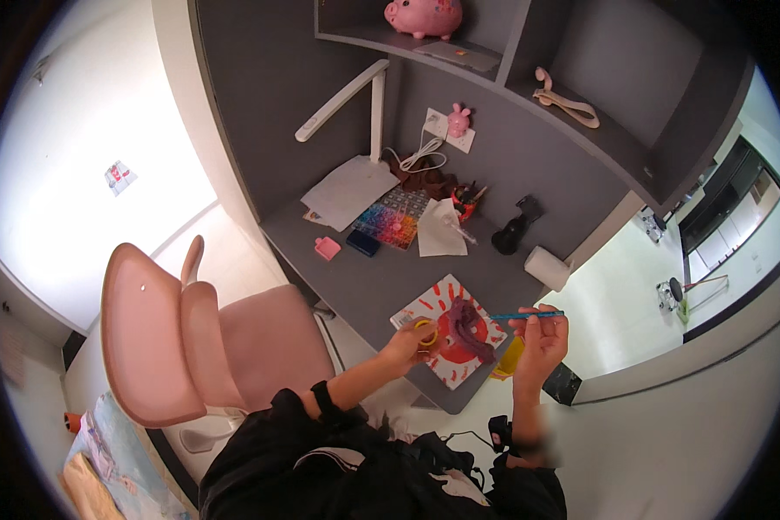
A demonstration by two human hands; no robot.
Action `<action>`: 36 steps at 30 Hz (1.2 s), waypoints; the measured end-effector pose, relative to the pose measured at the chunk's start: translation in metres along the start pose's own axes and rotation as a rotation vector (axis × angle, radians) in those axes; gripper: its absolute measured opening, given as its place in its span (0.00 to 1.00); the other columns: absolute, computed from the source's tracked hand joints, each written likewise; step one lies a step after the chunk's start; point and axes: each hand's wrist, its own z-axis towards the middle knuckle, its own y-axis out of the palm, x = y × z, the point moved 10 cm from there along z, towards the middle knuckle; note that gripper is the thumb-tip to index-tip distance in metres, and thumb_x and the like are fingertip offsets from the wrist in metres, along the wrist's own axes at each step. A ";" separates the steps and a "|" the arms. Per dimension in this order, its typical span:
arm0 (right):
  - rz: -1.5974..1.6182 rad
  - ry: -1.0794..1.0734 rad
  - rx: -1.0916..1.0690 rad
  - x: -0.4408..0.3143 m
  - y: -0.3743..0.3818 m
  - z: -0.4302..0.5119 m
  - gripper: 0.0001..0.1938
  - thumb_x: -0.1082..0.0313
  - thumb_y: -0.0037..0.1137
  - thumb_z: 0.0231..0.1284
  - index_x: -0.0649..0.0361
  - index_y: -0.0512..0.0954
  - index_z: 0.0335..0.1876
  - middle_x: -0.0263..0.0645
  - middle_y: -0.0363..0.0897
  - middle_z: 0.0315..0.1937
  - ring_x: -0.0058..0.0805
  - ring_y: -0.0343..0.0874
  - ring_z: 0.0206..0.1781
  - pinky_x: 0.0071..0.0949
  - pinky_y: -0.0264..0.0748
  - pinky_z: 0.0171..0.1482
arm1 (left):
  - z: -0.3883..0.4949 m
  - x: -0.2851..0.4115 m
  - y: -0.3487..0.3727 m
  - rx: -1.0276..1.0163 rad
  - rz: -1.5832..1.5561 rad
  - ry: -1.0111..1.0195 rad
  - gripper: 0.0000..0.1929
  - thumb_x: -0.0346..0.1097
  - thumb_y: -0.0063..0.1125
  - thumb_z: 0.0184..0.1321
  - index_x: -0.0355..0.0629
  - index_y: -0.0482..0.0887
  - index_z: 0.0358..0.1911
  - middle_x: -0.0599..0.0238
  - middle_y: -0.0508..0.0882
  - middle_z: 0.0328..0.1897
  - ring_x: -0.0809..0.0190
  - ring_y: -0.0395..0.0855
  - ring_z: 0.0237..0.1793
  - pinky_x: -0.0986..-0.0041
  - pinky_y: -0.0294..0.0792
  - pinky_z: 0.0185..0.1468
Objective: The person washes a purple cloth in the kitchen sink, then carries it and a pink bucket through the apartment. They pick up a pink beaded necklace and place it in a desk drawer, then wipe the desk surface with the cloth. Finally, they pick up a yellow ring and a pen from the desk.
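My left hand (404,344) holds a small round object with a yellow rim (426,332), perhaps a jar or a ring; its lower part is hidden by my fingers. In my right hand (541,343) is a thin blue stick (526,315), a brush or a pen, lying nearly level with its tip pointing left. Beneath both hands, a white board or booklet (437,293) with red strokes and a red disc rests near the desk's front corner. A crumpled purple cloth (465,328) lies across it.
On the grey desk (377,286) are white paper (351,188), a colourful mat (387,224), a tissue (442,231), a pen cup (465,203), a black device (513,231) and a paper roll (547,268). A desk lamp (377,110) stands behind. A yellow container (508,359) is beside the desk edge; a pink chair (273,344) stands left.
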 end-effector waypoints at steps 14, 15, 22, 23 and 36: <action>-0.071 0.089 0.091 -0.009 0.005 -0.006 0.26 0.75 0.49 0.62 0.60 0.56 0.65 0.46 0.80 0.32 0.24 0.79 0.25 0.17 0.73 0.31 | 0.005 0.017 -0.048 -0.024 0.054 -0.061 0.10 0.40 0.52 0.64 0.42 0.76 0.41 0.68 0.79 0.34 0.72 0.75 0.31 0.86 0.64 0.29; -0.078 0.104 0.095 -0.006 0.008 -0.011 0.26 0.75 0.49 0.61 0.60 0.57 0.65 0.46 0.80 0.32 0.24 0.78 0.25 0.17 0.73 0.31 | 0.003 0.018 -0.055 -0.011 0.032 -0.062 0.10 0.39 0.52 0.64 0.41 0.77 0.42 0.67 0.79 0.35 0.72 0.75 0.31 0.86 0.65 0.30; -0.150 0.163 0.138 -0.001 0.015 -0.026 0.24 0.71 0.49 0.64 0.58 0.59 0.65 0.43 0.81 0.34 0.18 0.76 0.27 0.16 0.71 0.32 | -0.009 0.031 -0.083 -0.001 0.028 -0.055 0.13 0.33 0.53 0.62 0.37 0.75 0.48 0.61 0.80 0.41 0.68 0.79 0.36 0.83 0.72 0.37; -0.114 0.113 0.104 -0.004 0.019 -0.019 0.24 0.71 0.49 0.64 0.58 0.60 0.65 0.43 0.81 0.34 0.18 0.76 0.27 0.15 0.71 0.32 | -0.006 0.037 -0.082 -0.023 0.044 -0.030 0.13 0.33 0.53 0.62 0.37 0.75 0.49 0.60 0.80 0.42 0.68 0.79 0.36 0.83 0.72 0.37; -0.173 0.196 0.183 0.028 0.017 -0.013 0.21 0.74 0.50 0.63 0.62 0.61 0.60 0.43 0.80 0.33 0.21 0.78 0.28 0.17 0.70 0.32 | 0.039 0.014 -0.132 0.025 0.129 -0.146 0.11 0.30 0.46 0.63 0.37 0.74 0.48 0.58 0.80 0.38 0.67 0.79 0.35 0.80 0.73 0.37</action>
